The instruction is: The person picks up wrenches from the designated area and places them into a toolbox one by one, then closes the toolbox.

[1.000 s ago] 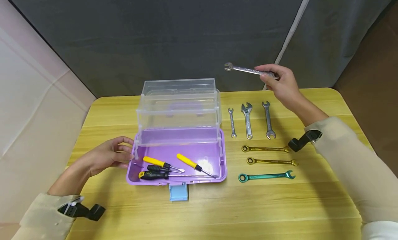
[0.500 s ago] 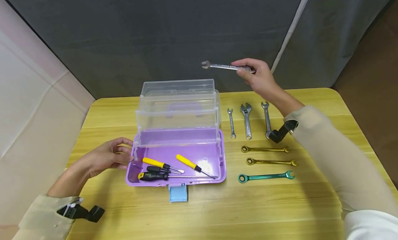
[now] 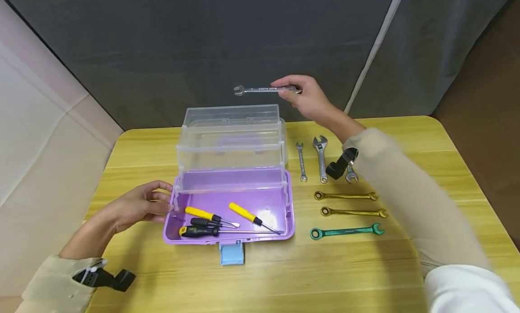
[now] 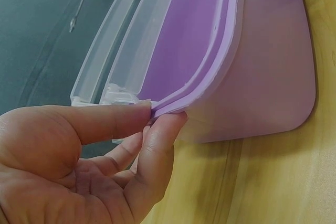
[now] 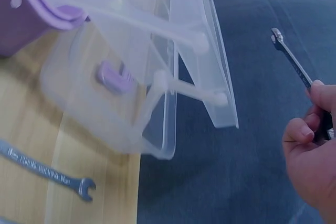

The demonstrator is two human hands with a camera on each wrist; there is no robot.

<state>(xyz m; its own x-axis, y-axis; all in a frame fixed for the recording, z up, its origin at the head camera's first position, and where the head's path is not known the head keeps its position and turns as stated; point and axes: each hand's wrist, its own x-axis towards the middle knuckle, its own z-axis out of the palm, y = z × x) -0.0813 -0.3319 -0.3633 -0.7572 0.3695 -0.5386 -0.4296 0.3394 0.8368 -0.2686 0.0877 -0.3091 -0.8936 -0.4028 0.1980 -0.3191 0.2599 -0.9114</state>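
The right grip [image 3: 306, 96] pinches the silver wrench [image 3: 257, 90] near one end, its long axis running left from there, above the clear trays [image 3: 231, 126]; the left grip [image 3: 142, 204], farther off, pinches the purple toolbox [image 3: 215, 199] by its rim.

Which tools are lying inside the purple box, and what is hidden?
Inside the purple box lie two yellow-handled screwdrivers, a shorter black-handled tool and a long black-and-yellow screwdriver. What is directly beneath them is covered and cannot be seen.
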